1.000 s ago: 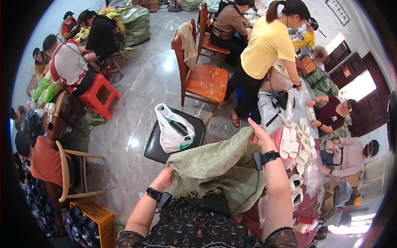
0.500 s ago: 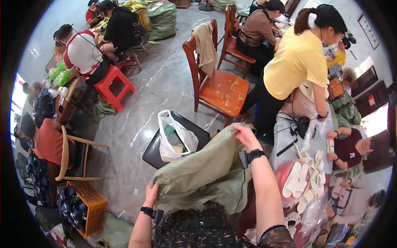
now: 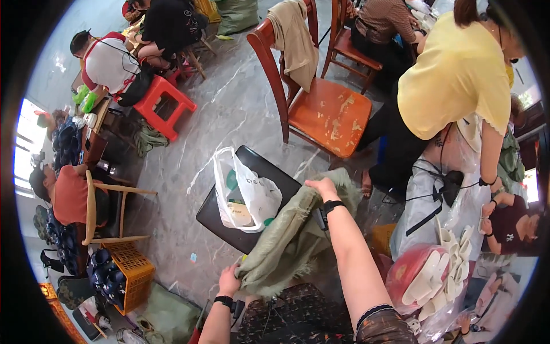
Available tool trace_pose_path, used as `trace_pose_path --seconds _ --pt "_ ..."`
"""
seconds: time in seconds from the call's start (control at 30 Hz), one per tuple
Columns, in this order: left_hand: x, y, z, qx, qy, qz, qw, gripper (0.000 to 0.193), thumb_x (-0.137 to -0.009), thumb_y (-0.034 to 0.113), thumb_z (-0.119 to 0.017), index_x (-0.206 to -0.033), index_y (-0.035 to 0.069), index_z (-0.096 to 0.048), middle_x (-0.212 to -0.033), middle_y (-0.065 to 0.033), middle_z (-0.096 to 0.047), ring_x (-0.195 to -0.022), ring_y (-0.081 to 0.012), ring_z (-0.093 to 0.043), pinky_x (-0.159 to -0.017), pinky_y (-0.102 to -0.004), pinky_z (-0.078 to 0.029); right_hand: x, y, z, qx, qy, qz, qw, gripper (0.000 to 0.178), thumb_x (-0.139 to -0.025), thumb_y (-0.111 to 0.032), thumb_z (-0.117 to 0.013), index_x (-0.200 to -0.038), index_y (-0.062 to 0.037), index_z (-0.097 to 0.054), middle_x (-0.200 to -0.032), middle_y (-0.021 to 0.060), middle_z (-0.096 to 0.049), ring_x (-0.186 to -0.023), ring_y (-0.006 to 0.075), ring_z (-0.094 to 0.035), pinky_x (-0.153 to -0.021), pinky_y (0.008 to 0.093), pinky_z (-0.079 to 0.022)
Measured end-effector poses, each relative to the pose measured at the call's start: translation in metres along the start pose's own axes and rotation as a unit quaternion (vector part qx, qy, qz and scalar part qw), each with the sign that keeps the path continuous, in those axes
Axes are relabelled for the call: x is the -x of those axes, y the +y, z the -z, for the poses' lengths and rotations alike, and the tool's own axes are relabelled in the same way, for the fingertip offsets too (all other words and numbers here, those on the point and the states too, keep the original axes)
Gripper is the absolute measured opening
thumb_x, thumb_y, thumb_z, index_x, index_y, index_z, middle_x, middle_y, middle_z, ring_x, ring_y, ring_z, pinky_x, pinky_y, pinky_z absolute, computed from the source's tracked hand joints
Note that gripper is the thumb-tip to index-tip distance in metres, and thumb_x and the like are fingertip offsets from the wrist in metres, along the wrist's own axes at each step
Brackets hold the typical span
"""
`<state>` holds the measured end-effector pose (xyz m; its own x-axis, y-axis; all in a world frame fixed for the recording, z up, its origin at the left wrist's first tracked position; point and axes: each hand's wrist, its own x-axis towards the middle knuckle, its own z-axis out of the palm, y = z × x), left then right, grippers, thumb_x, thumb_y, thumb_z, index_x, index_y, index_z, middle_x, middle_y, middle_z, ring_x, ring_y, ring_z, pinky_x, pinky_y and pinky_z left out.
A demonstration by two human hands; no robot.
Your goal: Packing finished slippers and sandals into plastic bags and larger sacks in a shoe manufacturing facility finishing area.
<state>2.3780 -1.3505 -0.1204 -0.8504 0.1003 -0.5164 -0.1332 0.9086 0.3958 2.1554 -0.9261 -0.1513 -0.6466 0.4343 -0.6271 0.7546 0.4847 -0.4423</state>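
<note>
A greenish woven sack with frayed edges is stretched between my two hands, its fabric gathered into folds. My left hand is closed on the near left corner of it. Farther off and to the right, my right hand grips the sack's other end. Just beyond the sack stands a black padded seat. On that seat rests a white plastic bag, its handles upright, with a pale box and something green inside.
A worn wooden chair with a beige cloth stands ahead. At right, a person in yellow bends over clear plastic bags near white slippers. On the left are a red stool, a wooden armchair and a yellow crate.
The sack has gone from spread wide to bunched and narrower, as my hands came closer together. My view has shifted, and the person in yellow leans farther right.
</note>
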Motion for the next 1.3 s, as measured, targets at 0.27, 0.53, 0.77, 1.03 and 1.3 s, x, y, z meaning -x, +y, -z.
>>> trace_pose_path --seconds 0.27,0.53,0.77,1.03,1.3 --pt "-0.019 0.010 0.001 -0.003 -0.025 0.123 0.992 0.066 -0.066 0.016 -0.072 -0.127 0.007 -0.049 -0.126 -0.0205 -0.052 -0.119 -0.0405 -0.044 -0.100 -0.0456 -0.037 0.000 0.076 -0.008 -0.082 0.169 -0.008 0.982 0.054 -0.075 -0.052 -0.068 -0.094 -0.0020 -0.067 -0.096 0.0197 -0.067 -0.092 0.0370 -0.063 -0.078 0.0413 -0.050" --pt "-0.024 -0.007 -0.016 0.229 -0.123 -0.119 0.958 0.044 -0.089 0.006 -0.051 -0.133 0.004 -0.045 -0.125 -0.0176 -0.056 -0.121 -0.0297 -0.050 -0.102 -0.0343 -0.037 0.063 0.273 -0.137 -0.377 0.243 -0.211 0.869 0.043 -0.072 -0.034 -0.073 -0.093 0.0010 -0.062 -0.092 0.0168 -0.065 -0.087 0.0298 -0.062 -0.083 0.0370 -0.046" --pt "-0.036 -0.059 -0.047 0.332 -0.296 0.117 0.888 0.038 -0.092 0.011 -0.054 -0.128 -0.002 -0.051 -0.119 -0.0087 -0.060 -0.104 -0.0160 -0.056 -0.092 -0.0284 -0.042 0.141 0.289 -0.289 -0.516 0.049 -0.372 0.770 0.071 -0.071 -0.033 -0.075 -0.122 0.0096 -0.051 -0.115 0.0192 -0.060 -0.104 0.0264 -0.057 -0.090 0.0351 -0.044" --pt "-0.029 0.132 0.090 0.141 -0.006 -0.258 0.956 0.020 -0.085 0.002 -0.056 -0.105 -0.001 -0.058 -0.087 -0.0050 -0.057 -0.080 -0.0110 -0.053 -0.069 -0.0258 -0.045 0.273 0.211 -0.158 -0.346 0.379 -0.004 0.858 0.027 -0.077 -0.003 -0.059 -0.104 -0.0044 -0.060 -0.095 0.0121 -0.055 -0.081 0.0279 -0.059 -0.075 0.0326 -0.047" --pt "-0.016 0.318 -0.056 -0.283 -0.210 -0.500 0.791 0.085 -0.071 0.045 -0.076 -0.133 0.001 -0.039 -0.110 -0.0210 -0.058 -0.100 -0.0314 -0.060 -0.080 -0.0397 -0.051 0.407 0.140 -0.113 -0.149 0.170 0.202 0.953 0.037 -0.073 -0.006 -0.057 -0.109 -0.0138 -0.060 -0.099 0.0064 -0.053 -0.077 0.0271 -0.061 -0.061 0.0375 -0.051"
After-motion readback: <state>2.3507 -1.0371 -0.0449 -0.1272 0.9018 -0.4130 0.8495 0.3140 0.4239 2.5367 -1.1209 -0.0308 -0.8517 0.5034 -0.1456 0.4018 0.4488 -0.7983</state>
